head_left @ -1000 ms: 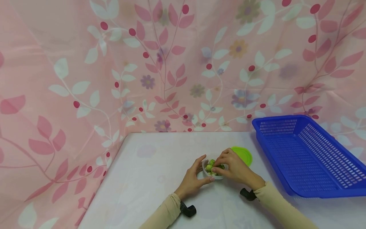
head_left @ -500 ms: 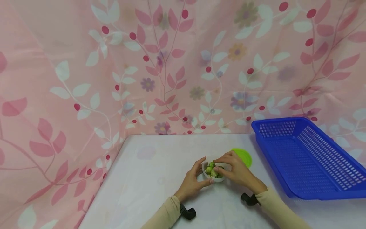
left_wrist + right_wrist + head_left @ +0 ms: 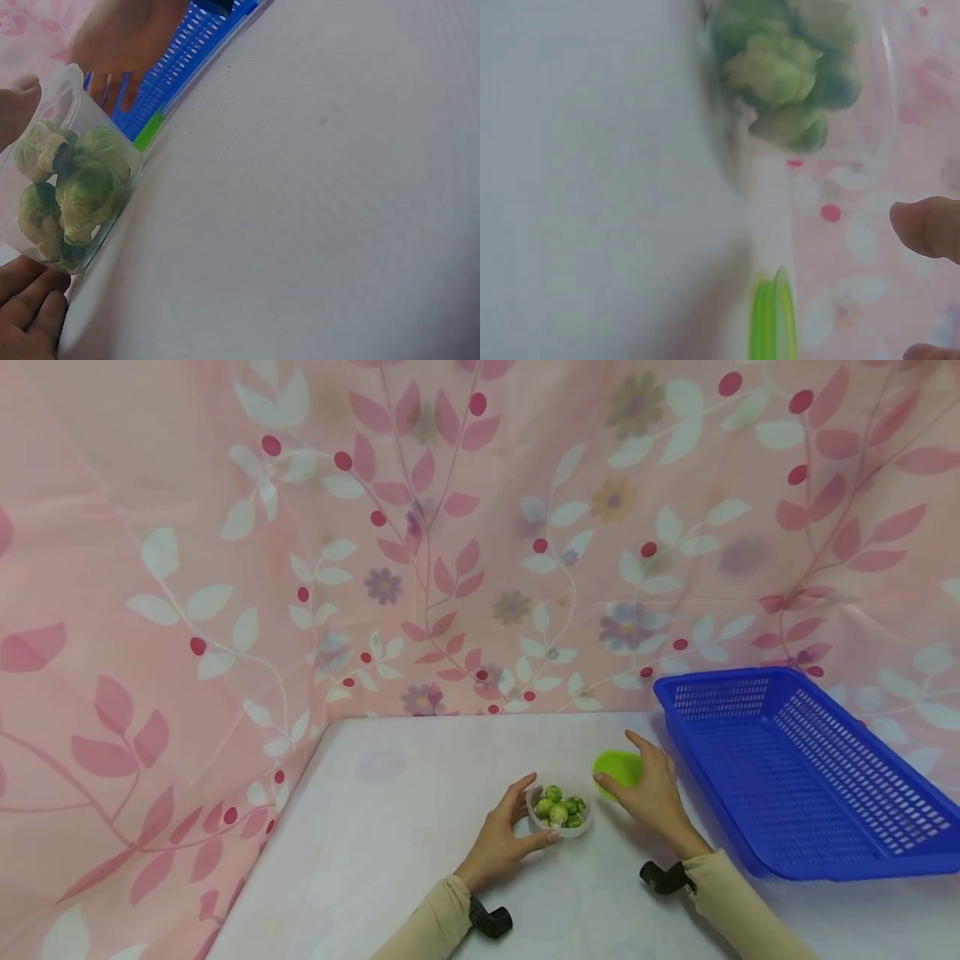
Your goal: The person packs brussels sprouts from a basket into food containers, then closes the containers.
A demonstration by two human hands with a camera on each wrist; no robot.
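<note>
My left hand (image 3: 502,837) holds a small clear plastic container (image 3: 587,814) on the table, thumb on the near side and fingers on the far side. Brussels sprouts (image 3: 557,808) lie inside it; through its clear wall, several sprouts (image 3: 86,191) show in the left wrist view. Over the bright green lid (image 3: 617,767), just right of the container, my right hand (image 3: 654,789) spreads its thumb and index finger apart. In the right wrist view the lid (image 3: 769,322) appears edge-on, and a gap separates it from the fingertip (image 3: 922,225) in view.
A large blue perforated basket (image 3: 817,777) stands on the right side of the white table (image 3: 390,827). Behind and to the left hangs a pink floral curtain (image 3: 450,543). Each wrist wears a small black device (image 3: 491,918).
My right hand has left the sprouts and moved right to the green lid, its fingers spreading. The left hand stays at the container.
</note>
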